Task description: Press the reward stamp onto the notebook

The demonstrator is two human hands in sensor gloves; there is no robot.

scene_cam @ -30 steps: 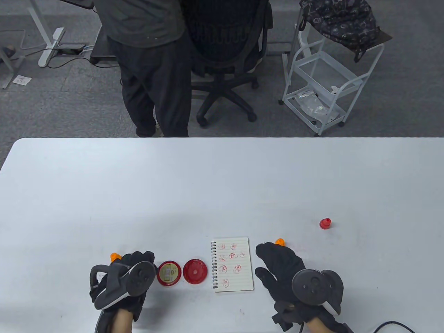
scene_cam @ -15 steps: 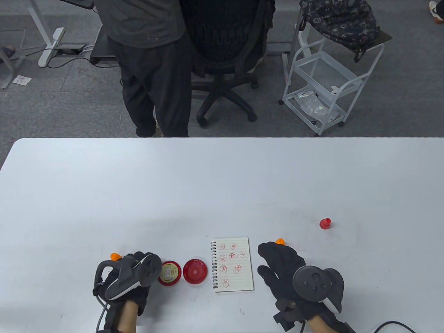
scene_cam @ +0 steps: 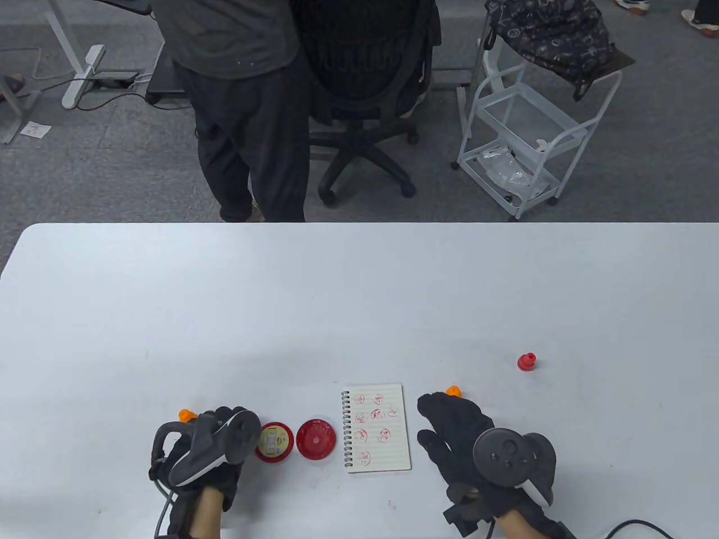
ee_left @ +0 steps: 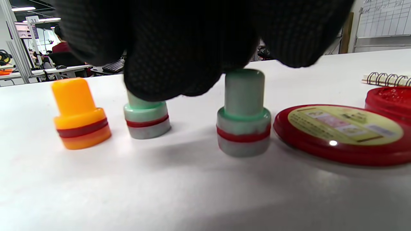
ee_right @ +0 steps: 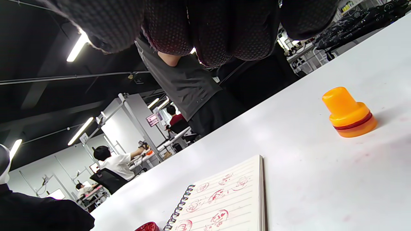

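The spiral notebook (scene_cam: pixel 376 428) lies open near the front edge, with several red stamp marks on its page. To its left are the red ink pad (scene_cam: pixel 315 439) and its labelled lid (scene_cam: pixel 274 442). My left hand (scene_cam: pixel 220 422) sits just left of the lid. In the left wrist view its fingers (ee_left: pixel 173 77) hang over two green stamps (ee_left: pixel 147 119) (ee_left: pixel 244 113) and hide the handle of the left one; a grip is not visible. An orange stamp (ee_left: pixel 80 114) stands beside them. My right hand (scene_cam: pixel 449 426) lies flat to the right of the notebook (ee_right: pixel 224 199), holding nothing.
A second orange stamp (scene_cam: pixel 453 391) stands just beyond my right fingertips, and a red stamp (scene_cam: pixel 526 361) further right. A person (scene_cam: pixel 241 112), an office chair (scene_cam: pixel 365 84) and a white cart (scene_cam: pixel 528 135) are past the table's far edge (scene_cam: pixel 359 224).
My left hand has shifted a little to the right, closer to the lid, and then stopped. The right hand, the notebook and the stamps have stayed put.
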